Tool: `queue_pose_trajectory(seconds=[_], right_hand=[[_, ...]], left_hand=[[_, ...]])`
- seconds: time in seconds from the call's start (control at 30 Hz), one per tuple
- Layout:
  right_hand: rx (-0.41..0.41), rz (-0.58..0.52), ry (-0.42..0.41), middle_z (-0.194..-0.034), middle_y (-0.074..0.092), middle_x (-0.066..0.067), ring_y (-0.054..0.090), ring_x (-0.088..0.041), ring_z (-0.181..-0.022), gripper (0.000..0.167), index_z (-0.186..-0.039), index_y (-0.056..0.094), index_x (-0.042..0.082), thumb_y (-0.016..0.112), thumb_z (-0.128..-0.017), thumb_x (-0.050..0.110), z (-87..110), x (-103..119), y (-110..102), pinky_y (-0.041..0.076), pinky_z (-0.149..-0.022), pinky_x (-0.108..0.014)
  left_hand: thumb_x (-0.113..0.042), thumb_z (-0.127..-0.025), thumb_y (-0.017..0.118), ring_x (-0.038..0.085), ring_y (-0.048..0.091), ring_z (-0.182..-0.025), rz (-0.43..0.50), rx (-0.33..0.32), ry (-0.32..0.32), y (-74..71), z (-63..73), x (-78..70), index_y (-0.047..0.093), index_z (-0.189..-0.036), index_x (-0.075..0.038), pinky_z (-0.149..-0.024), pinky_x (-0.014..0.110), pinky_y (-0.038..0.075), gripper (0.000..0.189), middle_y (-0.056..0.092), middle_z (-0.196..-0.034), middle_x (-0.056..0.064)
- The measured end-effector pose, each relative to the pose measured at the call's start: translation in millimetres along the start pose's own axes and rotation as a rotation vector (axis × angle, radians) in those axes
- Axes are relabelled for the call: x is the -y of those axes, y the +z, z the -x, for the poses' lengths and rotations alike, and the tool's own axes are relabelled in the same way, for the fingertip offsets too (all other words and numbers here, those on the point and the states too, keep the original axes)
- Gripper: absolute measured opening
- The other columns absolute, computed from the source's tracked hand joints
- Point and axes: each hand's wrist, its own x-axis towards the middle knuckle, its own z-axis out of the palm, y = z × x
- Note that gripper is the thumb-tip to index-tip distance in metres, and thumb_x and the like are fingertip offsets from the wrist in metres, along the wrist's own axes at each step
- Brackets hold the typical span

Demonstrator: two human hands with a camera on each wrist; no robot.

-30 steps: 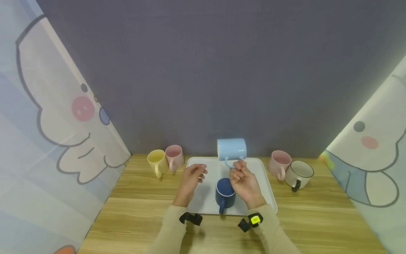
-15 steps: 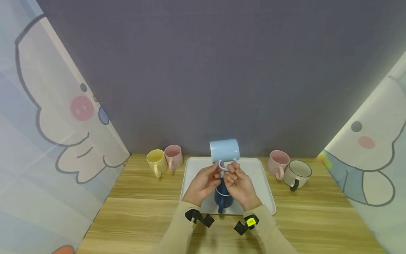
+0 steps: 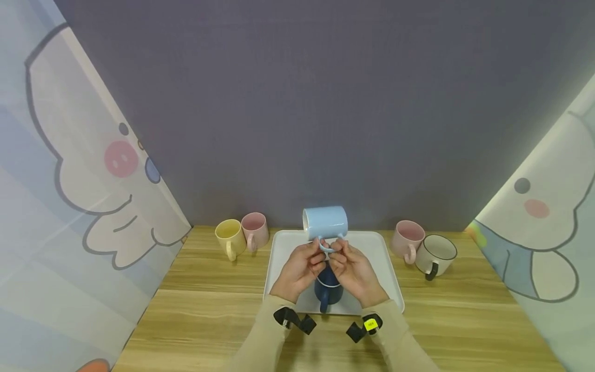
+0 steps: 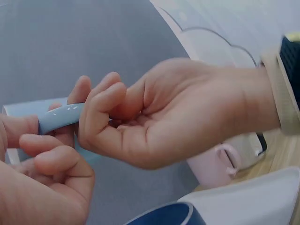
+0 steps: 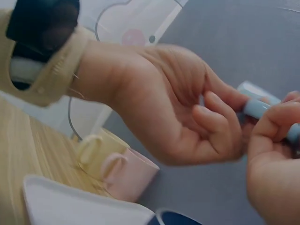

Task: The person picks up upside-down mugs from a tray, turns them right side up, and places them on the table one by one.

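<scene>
A light blue mug (image 3: 325, 222) is held up on its side over the back of the white tray (image 3: 385, 274), its opening facing left and its handle toward me. My left hand (image 3: 297, 271) pinches the handle near the mouth end. From the other side, my right hand (image 3: 358, 274) grips the same handle, its fingers meeting the left ones. Both wrist views show the handle (image 4: 61, 117) between the fingertips of the two hands. Below them a dark blue mug (image 3: 324, 297) stands on the tray, handle toward me, its top partly hidden by the hands.
Left of the tray, a yellow mug (image 3: 231, 240) stands beside a pink mug (image 3: 257, 232). On the right are another pink mug (image 3: 406, 240) and a white mug (image 3: 437, 256) with a black handle. A grey backdrop (image 3: 297, 113) rises behind the wooden table (image 3: 209, 310).
The left hand has come over from the left side of the tray and taken hold of the handle. The light blue mug and right hand have shifted slightly left.
</scene>
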Motion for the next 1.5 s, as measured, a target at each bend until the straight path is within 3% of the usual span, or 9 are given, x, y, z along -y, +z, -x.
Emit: queue_pose_trajectory(seconds=[0.1, 0.27, 0.47, 0.63, 0.77, 0.9, 1.03, 1.23, 1.5], right_hand=[[-0.106, 0.224, 0.019, -0.1, 0.058, 0.004, 0.05, -0.003, -0.077, 0.039, -0.11, 0.058, 0.008, 0.02, -0.113, 0.018, 5.8, 6.3, -2.2, 0.041, -0.071, -0.016], [-0.442, 0.834, 0.066, -0.094, 0.061, 0.005, 0.054, -0.006, -0.075, 0.023, -0.11, 0.065, 0.012, 0.044, -0.111, 0.022, 17.9, 20.9, -8.1, 0.047, -0.069, -0.02], [-0.748, 1.38, 0.118, -0.086, 0.062, -0.001, 0.053, -0.008, -0.065, 0.025, -0.118, 0.06, -0.007, 0.051, -0.107, 0.014, 46.6, 58.3, -31.8, 0.046, -0.06, -0.021], [-0.793, 1.684, 0.287, -0.088, 0.065, -0.011, 0.057, -0.015, -0.074, 0.03, -0.121, 0.057, -0.011, 0.05, -0.107, 0.014, 77.4, 85.4, -57.7, 0.046, -0.064, -0.025], [-0.77, 1.884, 0.37, -0.101, 0.068, -0.024, 0.066, -0.032, -0.091, 0.033, -0.123, 0.054, -0.013, 0.051, -0.104, 0.015, 95.3, 99.2, -75.9, 0.054, -0.078, -0.041], [-0.755, 1.94, 0.415, -0.108, 0.066, -0.029, 0.066, -0.041, -0.098, 0.032, -0.117, 0.055, -0.013, 0.057, -0.099, 0.013, 103.6, 104.1, -87.5, 0.053, -0.083, -0.054], [-0.746, 1.963, 0.431, -0.098, 0.067, -0.021, 0.064, -0.033, -0.09, 0.021, -0.104, 0.061, -0.008, 0.061, -0.096, 0.011, 107.4, 103.5, -96.0, 0.053, -0.077, -0.047], [-0.706, 1.992, 0.428, -0.089, 0.064, -0.013, 0.06, -0.027, -0.083, 0.017, -0.096, 0.064, -0.005, 0.062, -0.095, 0.012, 109.6, 104.4, -101.0, 0.049, -0.073, -0.041], [-0.69, 1.973, 0.46, -0.087, 0.062, -0.011, 0.058, -0.024, -0.081, 0.015, -0.097, 0.061, -0.004, 0.06, -0.097, 0.011, 109.4, 105.6, -98.5, 0.046, -0.07, -0.036]], left_hand=[[-0.023, -0.11, 0.041, 0.0, 0.031, -0.056, -0.07, -0.007, 0.044, 1.2, 1.4, 1.5, 0.061, -0.095, -0.012, -0.053, 0.015, 0.027, 0.028, 0.056, -0.086, -0.008], [-0.025, -0.11, 0.046, 0.001, 0.031, -0.055, -0.243, -0.065, 0.156, -2.6, 10.2, -5.9, 0.06, -0.092, -0.012, -0.054, 0.018, 0.026, 0.026, 0.054, -0.084, -0.008], [-0.016, -0.11, 0.045, 0.006, 0.033, -0.058, -0.565, -0.254, 0.274, -26.4, 33.4, -23.0, 0.057, -0.087, -0.008, -0.058, 0.02, 0.03, 0.027, 0.05, -0.077, -0.004], [-0.015, -0.11, 0.046, 0.009, 0.045, -0.069, -0.769, -0.401, 0.311, -59.3, 59.5, -38.4, 0.056, -0.089, 0.007, -0.062, 0.02, 0.04, 0.032, 0.052, -0.076, -0.002], [-0.017, -0.109, 0.047, 0.01, 0.046, -0.068, -0.862, -0.479, 0.292, -82.3, 81.1, -48.5, 0.056, -0.092, 0.011, -0.062, 0.023, 0.043, 0.034, 0.052, -0.077, -0.001], [-0.018, -0.11, 0.047, 0.01, 0.045, -0.067, -0.919, -0.536, 0.258, -102.1, 102.6, -54.3, 0.056, -0.093, 0.01, -0.062, 0.024, 0.042, 0.033, 0.051, -0.078, 0.001], [-0.019, -0.11, 0.047, 0.01, 0.046, -0.067, -0.964, -0.58, 0.24, -119.4, 122.6, -55.9, 0.057, -0.093, 0.008, -0.061, 0.024, 0.043, 0.034, 0.052, -0.078, 0.001], [-0.019, -0.11, 0.047, 0.009, 0.047, -0.066, -0.99, -0.61, 0.284, -143.8, 151.1, -59.0, 0.057, -0.09, 0.01, -0.058, 0.023, 0.044, 0.036, 0.053, -0.075, -0.001], [-0.022, -0.11, 0.047, 0.011, 0.048, -0.066, -0.966, -0.723, 0.303, -157.1, 173.2, -73.9, 0.056, -0.092, 0.012, -0.059, 0.024, 0.044, 0.04, 0.055, -0.074, -0.002]])
